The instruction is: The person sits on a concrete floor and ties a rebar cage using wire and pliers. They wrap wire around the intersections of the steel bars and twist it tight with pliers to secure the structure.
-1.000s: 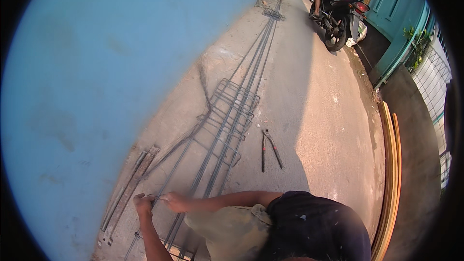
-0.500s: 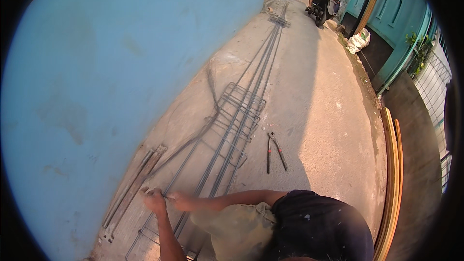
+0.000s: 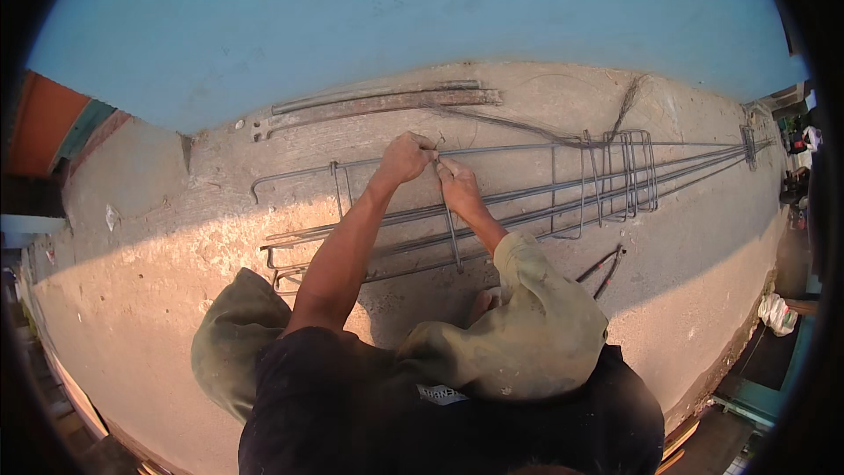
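Note:
A long cage of steel reinforcing bars (image 3: 519, 189) lies on the concrete, with bent rectangular stirrups (image 3: 631, 174) around the bars. At the far bar, my left hand (image 3: 407, 158) is closed in a pinch, with a thin tie wire (image 3: 442, 139) showing at its fingertips. My right hand (image 3: 461, 186) is closed beside it, over the top of a single stirrup (image 3: 453, 237) that meets this bar. What its fingers grip is hidden. The two hands nearly touch. Dark-handled pincers (image 3: 603, 269) lie right of my knee, partly covered.
Beyond the cage, a metal tube (image 3: 378, 97) and a rusty flat bar (image 3: 387, 107) lie along the blue wall (image 3: 457, 9). A bundle of thin wire (image 3: 519, 126) trails over the ground towards the stirrups. A white sack (image 3: 777, 313) stands far right.
My view has turned from along the alley to face the blue wall, so the motorcycle rider has left the picture. Both hands are still close together at the outer bar.

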`<state>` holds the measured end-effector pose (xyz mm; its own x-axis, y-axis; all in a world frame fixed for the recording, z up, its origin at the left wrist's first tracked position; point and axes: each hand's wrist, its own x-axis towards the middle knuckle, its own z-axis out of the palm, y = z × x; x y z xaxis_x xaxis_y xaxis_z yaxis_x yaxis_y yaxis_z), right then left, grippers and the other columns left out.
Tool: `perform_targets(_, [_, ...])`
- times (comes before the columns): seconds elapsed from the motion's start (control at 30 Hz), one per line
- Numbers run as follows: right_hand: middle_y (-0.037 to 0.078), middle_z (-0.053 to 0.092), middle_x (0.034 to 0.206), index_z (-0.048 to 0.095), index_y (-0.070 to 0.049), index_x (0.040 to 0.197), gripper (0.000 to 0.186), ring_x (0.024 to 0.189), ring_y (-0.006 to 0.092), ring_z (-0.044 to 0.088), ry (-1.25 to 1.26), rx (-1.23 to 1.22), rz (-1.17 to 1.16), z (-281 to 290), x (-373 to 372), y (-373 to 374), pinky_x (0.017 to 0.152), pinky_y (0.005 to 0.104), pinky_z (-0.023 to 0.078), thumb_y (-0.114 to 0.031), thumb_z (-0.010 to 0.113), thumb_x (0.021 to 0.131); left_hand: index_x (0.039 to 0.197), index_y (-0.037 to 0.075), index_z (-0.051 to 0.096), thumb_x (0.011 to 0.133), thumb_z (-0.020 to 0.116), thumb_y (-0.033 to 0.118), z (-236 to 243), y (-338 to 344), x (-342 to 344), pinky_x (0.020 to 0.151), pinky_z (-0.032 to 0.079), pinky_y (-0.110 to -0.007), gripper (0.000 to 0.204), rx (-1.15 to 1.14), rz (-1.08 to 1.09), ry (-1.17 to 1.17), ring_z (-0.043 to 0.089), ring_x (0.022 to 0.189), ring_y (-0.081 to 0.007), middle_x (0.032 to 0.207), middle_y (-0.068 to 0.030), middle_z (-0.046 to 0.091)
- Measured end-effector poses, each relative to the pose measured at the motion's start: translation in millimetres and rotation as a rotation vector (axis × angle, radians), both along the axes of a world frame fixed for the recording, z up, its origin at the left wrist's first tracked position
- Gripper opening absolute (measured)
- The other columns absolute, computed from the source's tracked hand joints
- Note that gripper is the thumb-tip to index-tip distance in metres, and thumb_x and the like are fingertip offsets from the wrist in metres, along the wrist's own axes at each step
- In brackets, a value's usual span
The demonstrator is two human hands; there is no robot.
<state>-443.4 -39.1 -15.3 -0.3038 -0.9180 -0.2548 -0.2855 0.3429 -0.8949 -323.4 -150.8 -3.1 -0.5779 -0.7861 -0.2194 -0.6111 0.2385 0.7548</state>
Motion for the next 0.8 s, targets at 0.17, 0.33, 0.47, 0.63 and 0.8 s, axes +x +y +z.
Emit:
perform_targets(0.17, [0.018, 0.067, 0.081, 0.065, 0.004, 0.110, 0.027, 0.078, 0.0276, 0.065, 0.204, 0.150, 0.257, 18.6, -13.0, -8.2, 0.072, 0.0386, 0.049, -0.011, 0.052, 0.092, 0.100, 0.010, 0.075, 0.080, 0.070, 0.026, -4.0, 16.7, 16.9, 0.086, 0.051, -0.041, 0.027, -0.078, 0.087, 0.024, 0.067, 0.096, -0.0335, 0.100, -0.0159, 0.072])
perform_targets(0.33, [0.020, 0.068, 0.088, 0.068, -0.001, 0.095, 0.017, 0.090, 0.0369, 0.066, 1.016, 0.049, 0.814, 94.6, -42.3, -44.1, 0.074, 0.0446, 0.052, -0.005, 0.055, 0.085, 0.095, 0.011, 0.076, 0.077, 0.071, 0.028, -10.8, 28.3, 10.4, 0.089, 0.048, -0.042, 0.025, -0.303, 0.116, 0.033, 0.065, 0.098, -0.0303, 0.095, -0.0115, 0.073])
perform_targets(0.47, [0.020, 0.068, 0.088, 0.067, -0.003, 0.090, 0.013, 0.089, 0.0373, 0.066, 1.127, -0.105, 0.948, 100.8, -32.9, -103.5, 0.077, 0.0466, 0.052, -0.004, 0.058, 0.082, 0.083, 0.010, 0.075, 0.075, 0.071, 0.027, -8.5, 33.6, 0.4, 0.095, 0.040, -0.042, 0.019, -0.414, 0.164, 0.064, 0.062, 0.093, -0.0265, 0.085, -0.0077, 0.072])
perform_targets(0.63, [0.020, 0.065, 0.081, 0.059, 0.000, 0.079, 0.011, 0.080, 0.0376, 0.062, 1.085, 0.122, 0.925, 44.9, -87.0, -117.7, 0.070, 0.0479, 0.049, -0.009, 0.054, 0.084, 0.076, 0.009, 0.072, 0.074, 0.067, 0.021, -9.1, 39.7, -15.0, 0.094, 0.035, -0.042, 0.013, -0.359, 0.253, 0.084, 0.061, 0.091, -0.0251, 0.081, -0.0068, 0.071])
perform_targets(0.8, [0.016, 0.064, 0.076, 0.066, 0.003, 0.086, 0.016, 0.066, 0.0252, 0.061, 0.398, 0.232, 0.898, 92.3, -54.1, -65.5, 0.059, 0.0402, 0.049, -0.011, 0.058, 0.086, 0.080, 0.011, 0.072, 0.074, 0.066, 0.018, -18.9, 37.2, -5.6, 0.091, 0.035, -0.042, 0.011, -0.448, 0.239, 0.083, 0.060, 0.091, -0.0250, 0.084, -0.0055, 0.070])
